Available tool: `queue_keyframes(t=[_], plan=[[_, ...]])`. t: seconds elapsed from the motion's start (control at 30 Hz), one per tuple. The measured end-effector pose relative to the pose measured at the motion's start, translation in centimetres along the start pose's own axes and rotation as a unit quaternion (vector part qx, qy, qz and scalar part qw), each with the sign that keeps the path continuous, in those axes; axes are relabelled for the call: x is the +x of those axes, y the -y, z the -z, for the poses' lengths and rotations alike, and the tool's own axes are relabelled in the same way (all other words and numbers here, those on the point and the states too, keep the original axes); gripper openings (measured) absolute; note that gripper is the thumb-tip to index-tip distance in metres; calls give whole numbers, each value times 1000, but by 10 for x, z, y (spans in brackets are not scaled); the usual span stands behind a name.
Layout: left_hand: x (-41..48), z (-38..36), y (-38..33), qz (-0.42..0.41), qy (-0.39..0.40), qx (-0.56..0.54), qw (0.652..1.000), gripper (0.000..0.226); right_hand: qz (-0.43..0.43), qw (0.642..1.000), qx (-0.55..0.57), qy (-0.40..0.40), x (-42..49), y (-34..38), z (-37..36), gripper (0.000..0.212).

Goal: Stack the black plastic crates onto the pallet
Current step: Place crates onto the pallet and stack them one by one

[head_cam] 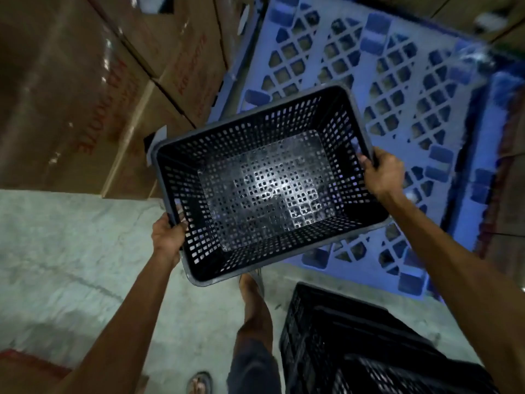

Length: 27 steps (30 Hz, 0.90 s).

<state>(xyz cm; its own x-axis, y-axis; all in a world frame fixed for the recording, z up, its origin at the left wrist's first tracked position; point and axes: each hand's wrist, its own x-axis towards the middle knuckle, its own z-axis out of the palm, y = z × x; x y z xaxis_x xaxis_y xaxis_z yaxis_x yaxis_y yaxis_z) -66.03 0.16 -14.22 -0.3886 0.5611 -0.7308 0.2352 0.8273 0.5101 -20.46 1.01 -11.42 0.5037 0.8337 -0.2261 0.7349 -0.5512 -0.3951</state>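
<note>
I hold an empty black perforated plastic crate [267,189] in the air, its open top facing me. My left hand [167,237] grips the crate's near-left rim, and my right hand [382,173] grips the rim on the right side. The crate hangs over the near-left corner of a blue lattice pallet [397,103] that lies on the floor and carries nothing. More black crates [355,345] stand stacked on the floor at the lower right, close to my legs.
Tall stacks of brown cardboard boxes [85,89] with red print stand at the left, close to the pallet's left edge. Grey concrete floor [71,251] lies below me. My leg and sandalled feet [252,308] stand between the floor crates and the held crate.
</note>
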Motion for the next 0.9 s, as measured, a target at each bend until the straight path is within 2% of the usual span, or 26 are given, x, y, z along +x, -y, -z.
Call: queue_keyframes(t=[0.1, 0.27, 0.47, 0.6, 0.7, 0.83, 0.9], plan=[[-66, 31, -23, -47, 12, -21, 999, 26, -13, 999, 14, -47, -56, 13, 83, 33], [-175, 87, -61, -167, 82, -63, 980, 37, -17, 989, 18, -147, -151, 26, 216, 31], [-332, 187, -97, -366, 89, -74, 923, 47, 43, 949, 88, -300, -324, 58, 380, 25], [-432, 251, -115, -460, 75, -65, 882, 38, 65, 920, 96, -374, -441, 59, 471, 40], [-484, 277, -123, -515, 72, -26, 854, 29, 58, 908, 94, -403, -508, 51, 513, 42], [-556, 286, -119, -597, 14, 41, 801, 29, 6, 914, 79, -398, -579, 25, 559, 37], [-586, 279, -111, -610, -9, 66, 789, 27, -21, 919, 78, -385, -603, 7, 570, 37]])
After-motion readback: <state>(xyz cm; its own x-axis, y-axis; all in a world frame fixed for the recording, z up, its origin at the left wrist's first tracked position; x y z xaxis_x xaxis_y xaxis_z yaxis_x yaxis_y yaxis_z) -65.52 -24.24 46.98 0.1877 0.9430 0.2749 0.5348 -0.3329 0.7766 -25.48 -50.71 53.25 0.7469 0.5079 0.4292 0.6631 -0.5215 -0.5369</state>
